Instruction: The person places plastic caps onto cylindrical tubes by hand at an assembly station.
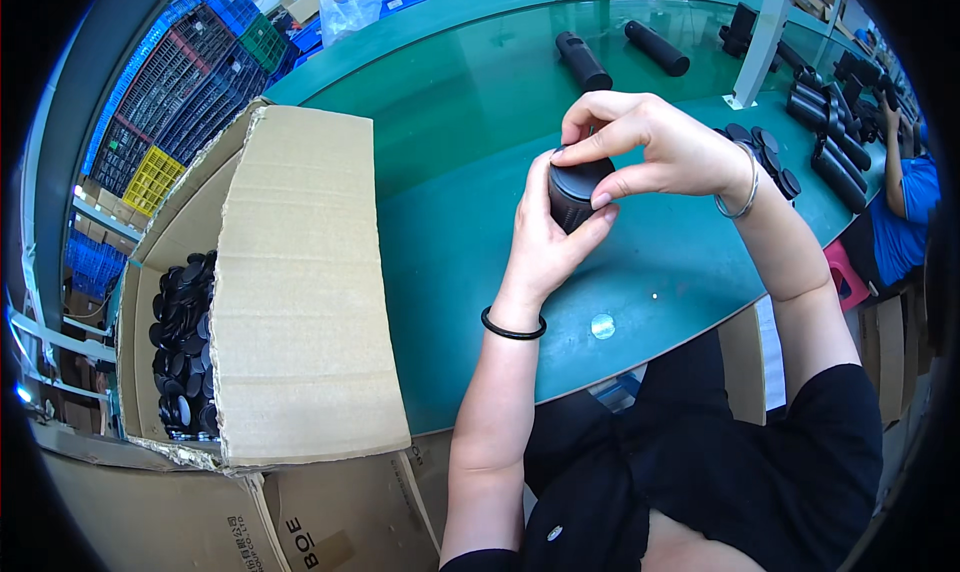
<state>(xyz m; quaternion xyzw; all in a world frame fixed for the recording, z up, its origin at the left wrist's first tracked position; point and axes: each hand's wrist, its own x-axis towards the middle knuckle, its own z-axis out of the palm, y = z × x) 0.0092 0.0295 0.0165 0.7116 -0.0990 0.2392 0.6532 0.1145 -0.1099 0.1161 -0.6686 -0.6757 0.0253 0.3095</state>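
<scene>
Over the green work table, my left hand (pixel 545 234) is wrapped round a black cylinder (pixel 572 215) held roughly upright. On its top end sits a round black cap (pixel 580 179). My right hand (pixel 650 150) reaches over from the right, its thumb and fingers closed on the cap's rim. Whether the cap is fully seated cannot be made out. Beyond my hands, a black cylinder (pixel 583 62) lies on the table, with another black tube (pixel 656 49) to its right. A pile of round black caps (pixel 765 157) is partly hidden behind my right wrist.
At left, an open cardboard box (pixel 310 292) holds many black discs (pixel 185 347). Several black cylinders (pixel 840 172) lie at the right, near a co-worker in a blue shirt (pixel 905 222). A metal post (pixel 762 42) rises from the table. Plastic crates (pixel 185 82) are stacked far left.
</scene>
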